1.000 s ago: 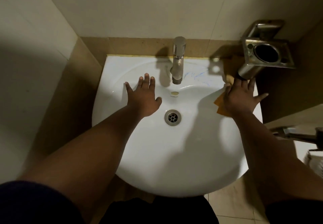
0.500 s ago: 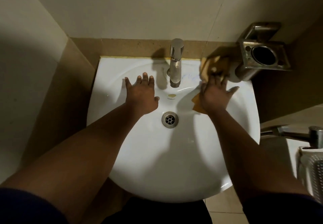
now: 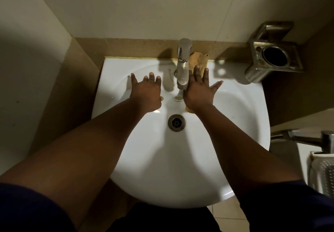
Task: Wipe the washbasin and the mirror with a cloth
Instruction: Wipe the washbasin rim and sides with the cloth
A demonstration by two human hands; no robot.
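The white washbasin (image 3: 180, 159) filled the view, its bowl open from the drain (image 3: 176, 122) toward 6 o'clock. The right hand (image 3: 198, 90) had slid left against the tap (image 3: 183, 63), flat grip pressing the orange cloth (image 3: 197, 59) at 12 o'clock. The left hand (image 3: 146, 94) stayed splayed, empty.

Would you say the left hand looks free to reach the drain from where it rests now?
Probably yes: the left hand lies flat and empty on the washbasin, and the white bowl between it and the drain is bare.
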